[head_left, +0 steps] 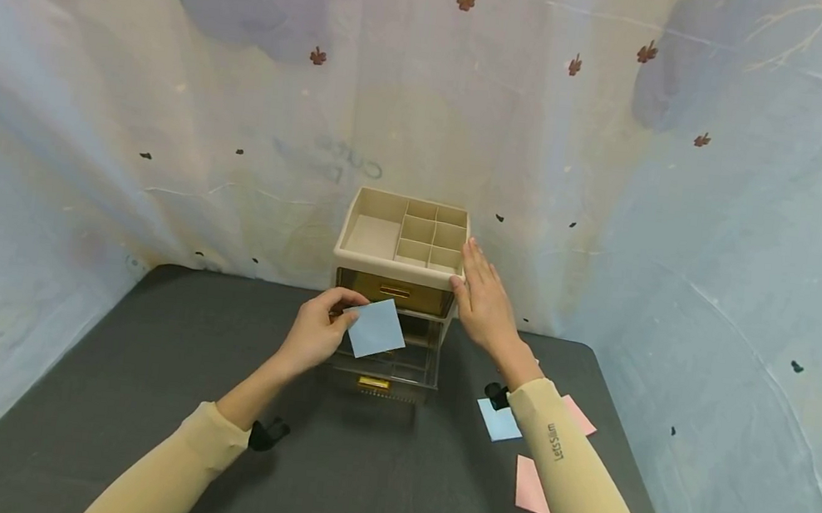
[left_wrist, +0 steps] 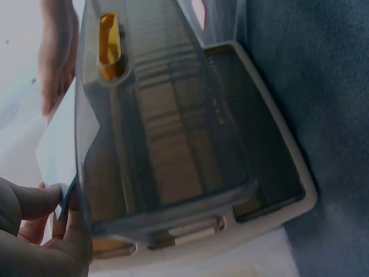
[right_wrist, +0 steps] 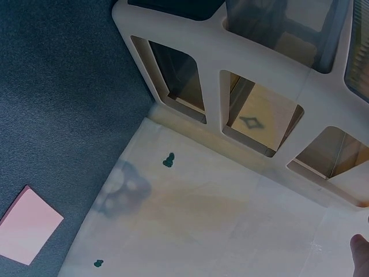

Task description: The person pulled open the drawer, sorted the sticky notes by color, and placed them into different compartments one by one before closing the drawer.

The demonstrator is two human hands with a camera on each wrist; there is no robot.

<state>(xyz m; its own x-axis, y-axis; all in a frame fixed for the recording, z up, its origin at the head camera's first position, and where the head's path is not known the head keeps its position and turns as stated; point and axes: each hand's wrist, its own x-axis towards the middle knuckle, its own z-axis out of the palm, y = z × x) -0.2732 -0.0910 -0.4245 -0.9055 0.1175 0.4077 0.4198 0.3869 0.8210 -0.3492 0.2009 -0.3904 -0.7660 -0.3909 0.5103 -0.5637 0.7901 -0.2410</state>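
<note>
A square blue sticky-note pad is pinched between the thumb and fingers of my left hand. It is held in front of a beige desktop organizer, above a clear drawer that is pulled out. That drawer has a gold handle. Against the organizer's upper right side rests my right hand, its fingers straight. In the left wrist view the pad is partly behind the drawer's wall. Only a fingertip of the right hand shows in the right wrist view.
On the dark table, right of the organizer, lie another blue pad and two pink pads, one nearer and one farther, partly hidden by the right sleeve. A brown upper drawer is closed. A patterned curtain stands behind.
</note>
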